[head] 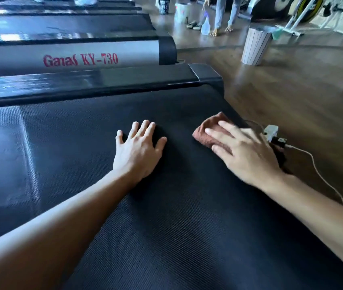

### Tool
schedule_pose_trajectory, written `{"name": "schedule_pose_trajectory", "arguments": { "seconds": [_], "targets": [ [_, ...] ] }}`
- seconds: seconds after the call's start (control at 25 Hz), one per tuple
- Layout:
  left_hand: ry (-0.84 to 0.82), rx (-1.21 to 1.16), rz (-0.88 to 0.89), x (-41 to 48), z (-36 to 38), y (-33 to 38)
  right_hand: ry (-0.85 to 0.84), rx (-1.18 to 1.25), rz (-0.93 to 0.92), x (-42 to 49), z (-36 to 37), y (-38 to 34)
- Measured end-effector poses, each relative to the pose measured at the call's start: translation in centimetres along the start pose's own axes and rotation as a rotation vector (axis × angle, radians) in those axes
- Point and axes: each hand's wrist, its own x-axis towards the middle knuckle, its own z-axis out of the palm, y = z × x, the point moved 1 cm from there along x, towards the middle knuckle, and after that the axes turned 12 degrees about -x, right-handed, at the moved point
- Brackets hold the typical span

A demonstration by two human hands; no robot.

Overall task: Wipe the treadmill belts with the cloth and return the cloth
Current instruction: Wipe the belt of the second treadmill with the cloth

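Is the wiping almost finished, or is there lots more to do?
Not finished. The right hand presses the brown cloth on the nearest treadmill belt, near its right edge, while the left hand rests flat beside it. How much is already clean can't be seen. More treadmills wait beyond, and the cloth isn't put back yet.

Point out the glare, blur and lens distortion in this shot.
Head view: bright glare streaks the belt at left and the glossy side rail; the right hand and cloth are slightly motion-blurred, the left hand sharper; the far floor and people are soft; wide-angle bending curves the treadmill edges.
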Motion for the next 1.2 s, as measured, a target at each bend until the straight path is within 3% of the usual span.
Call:
{"name": "schedule_pose_trajectory", "arguments": {
  "seconds": [0.12,0.16,0.28,0.32,0.48,0.6,0.64,0.76,0.8,0.84,0.96,1.04,1.12,1.16,1.2],
  "targets": [
    [0.045,0.029,-0.021,-0.5,-0.2,0.7,0.056,-0.043,-0.189,-8.9,-2.0,0.0],
    [0.046,0.032,-0.030,-1.0,-0.5,0.9,0.047,-0.051,-0.176,-10.7,-2.6,0.9],
    [-0.077,-0.021,-0.040,-2.9,-1.6,1.0,0.049,-0.032,0.105,-12.4,-3.8,2.7],
    [-0.116,-0.019,-0.022,-4.1,-2.1,1.0,0.045,-0.057,0.118,-13.2,-4.0,2.4],
    [-0.164,-0.050,0.011,-10.6,-3.9,0.7,0.022,-0.086,-0.125,-18.1,-4.6,2.7],
    [-0.171,-0.075,0.015,-15.7,-5.3,0.8,0.012,-0.043,0.161,-18.1,-5.6,3.1],
    [-0.182,-0.064,0.017,-17.5,-5.9,0.8,0.019,-0.052,0.158,-18.5,-5.6,2.2],
    [-0.228,-0.015,0.040,-21.2,-7.7,0.2,0.003,-0.059,-0.319,-19.9,-5.7,1.1],
    [-0.231,0.009,0.041,-21.9,-8.3,-0.6,-0.056,-0.054,-0.396,-19.0,-6.2,1.6],
    [-0.222,0.031,0.028,-22.1,-8.9,-1.6,-0.113,-0.049,-0.357,-17.4,-6.4,1.9],
    [-0.193,0.058,-0.111,-23.2,-11.2,-6.3,-0.108,-0.051,0.032,-14.0,-5.3,-1.6],
    [-0.176,0.029,-0.196,-24.5,-12.2,-8.5,0.007,-0.029,-0.051,-15.5,-5.1,-7.0],
    [-0.165,0.000,-0.248,-26.2,-12.8,-9.3,0.027,-0.015,-0.328,-18.2,-5.4,-9.8],
    [-0.159,-0.015,-0.265,-27.1,-13.2,-9.3,0.013,-0.017,-0.386,-18.4,-5.9,-9.9],
    [-0.161,-0.022,-0.279,-27.8,-13.4,-9.1,-0.010,-0.011,-0.332,-17.8,-6.2,-9.7]
  ]
}}
